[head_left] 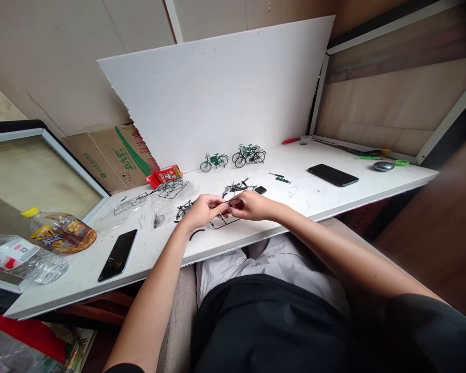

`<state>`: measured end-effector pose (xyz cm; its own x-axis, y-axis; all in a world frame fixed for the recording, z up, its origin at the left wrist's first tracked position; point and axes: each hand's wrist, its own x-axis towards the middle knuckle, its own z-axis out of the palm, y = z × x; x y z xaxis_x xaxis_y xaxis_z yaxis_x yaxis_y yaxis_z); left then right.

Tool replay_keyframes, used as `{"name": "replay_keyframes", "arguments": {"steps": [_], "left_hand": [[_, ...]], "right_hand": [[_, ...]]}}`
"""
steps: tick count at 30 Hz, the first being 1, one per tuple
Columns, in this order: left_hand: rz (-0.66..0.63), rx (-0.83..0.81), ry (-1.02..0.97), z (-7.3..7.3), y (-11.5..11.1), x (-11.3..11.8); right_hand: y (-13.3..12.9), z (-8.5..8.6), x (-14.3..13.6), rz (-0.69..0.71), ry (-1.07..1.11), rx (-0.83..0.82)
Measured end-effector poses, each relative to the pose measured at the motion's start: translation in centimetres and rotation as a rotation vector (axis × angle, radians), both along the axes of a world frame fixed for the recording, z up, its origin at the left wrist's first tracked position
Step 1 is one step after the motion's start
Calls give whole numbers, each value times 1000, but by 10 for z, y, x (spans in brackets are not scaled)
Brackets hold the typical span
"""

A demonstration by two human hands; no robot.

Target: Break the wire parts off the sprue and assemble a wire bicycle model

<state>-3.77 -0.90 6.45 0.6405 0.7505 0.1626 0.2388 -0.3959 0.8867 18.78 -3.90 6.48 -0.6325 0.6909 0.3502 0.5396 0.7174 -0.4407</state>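
Note:
Near the table's front edge, my left hand and my right hand meet with their fingers closed. Between them they hold a thin black plastic parts frame, whose lower loop hangs just over the white tabletop. My fingers cover much of it. Left of my left hand lies a partly built black model bicycle. A curved black strip rests below that hand. Beyond my right hand are loose black model parts and a small black square piece.
Finished model bicycles stand against a white foam board. Phones lie at left and right. Bottles lie at far left. A green-handled tool, a mouse and a red packet are also here.

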Motion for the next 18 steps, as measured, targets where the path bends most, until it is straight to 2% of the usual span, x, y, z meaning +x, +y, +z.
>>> {"name": "replay_keyframes", "arguments": {"steps": [5,10,14,18], "left_hand": [[-9,4,-29,-1,5,-3],[-8,-15,12,6,0,-5],[-3,-10,38,8,-2,-6],[11,42,34,2,1,-5]], "right_hand": [[-2,-4,-6,-81,-27,121],[-1,-7,-6,-118,-100,199],[0,-9,-6,-134,-124,221],[4,-15,-8,-128,-73,191]]}}
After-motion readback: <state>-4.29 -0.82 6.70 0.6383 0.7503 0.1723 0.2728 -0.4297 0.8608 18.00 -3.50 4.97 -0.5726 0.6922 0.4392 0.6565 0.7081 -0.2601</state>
